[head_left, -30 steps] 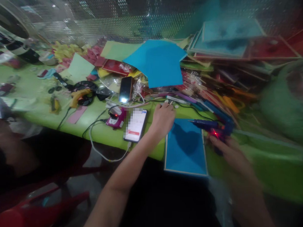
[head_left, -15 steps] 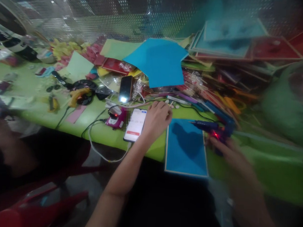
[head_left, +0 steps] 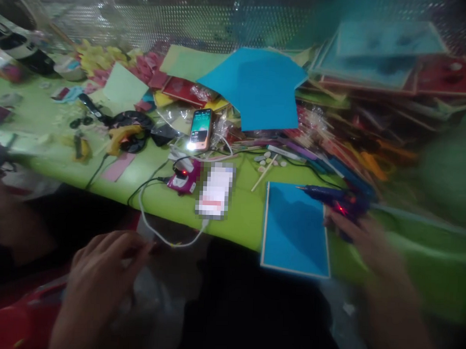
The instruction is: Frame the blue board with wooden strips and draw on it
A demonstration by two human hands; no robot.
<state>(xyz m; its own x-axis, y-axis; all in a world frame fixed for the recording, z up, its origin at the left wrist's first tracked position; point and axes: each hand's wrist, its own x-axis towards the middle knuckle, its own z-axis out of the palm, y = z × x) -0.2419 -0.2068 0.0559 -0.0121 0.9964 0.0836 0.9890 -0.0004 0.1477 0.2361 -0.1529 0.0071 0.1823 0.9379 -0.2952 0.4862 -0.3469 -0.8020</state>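
Observation:
My right hand [head_left: 368, 243] grips a dark blue hot glue gun [head_left: 342, 201] with a glowing red light. Its nozzle points left, over the top edge of a blue card panel [head_left: 295, 238] with pale edge strips, which overhangs the table front. My left hand [head_left: 103, 266] is off the table at lower left, fingers curled and thumb near the fingertips; whether something small is between them cannot be made out. Left of the panel's top corner lie a thin wooden stick [head_left: 264, 173] and several small pastel discs [head_left: 271, 159].
A phone [head_left: 216, 191] on a white cable and a purple power socket block [head_left: 185, 178] sit near the front edge. Behind are a lit phone [head_left: 201, 128], blue sheets [head_left: 259, 89] and framed panels [head_left: 374, 57]. A yellow glue gun [head_left: 123, 137] lies left, beside another person's arm [head_left: 13, 212].
My left hand has pulled back from the discs to the lower left, off the table. The wooden stick now shows where it was. The rear phone's screen has lit up.

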